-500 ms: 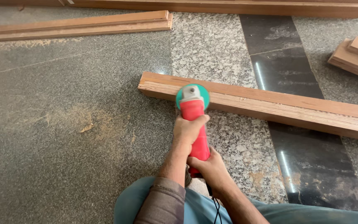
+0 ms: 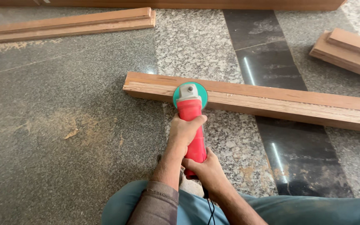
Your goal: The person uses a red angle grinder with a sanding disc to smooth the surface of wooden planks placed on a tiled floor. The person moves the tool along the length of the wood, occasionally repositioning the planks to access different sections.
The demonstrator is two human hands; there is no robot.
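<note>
- Left hand [image 2: 185, 130]: reaching forward, fingers wrapping tight around the grinder's front body.
- Right hand [image 2: 204, 169]: gripping the rear handle, fingers closing on it.
- Grinder [image 2: 191, 109]: red body, grey head, green disc guard, pressing against the near edge of the long wooden plank [image 2: 271, 100] lying on the stone floor [image 2: 63, 125].

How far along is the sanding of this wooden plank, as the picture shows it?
Done: sawdust lies on the floor, so some sanding seems finished. In hand: left hand and right hand hold the red sander, its disc near the left end of the plank. Left: the long stretch rightward; its finish cannot be judged.
</note>
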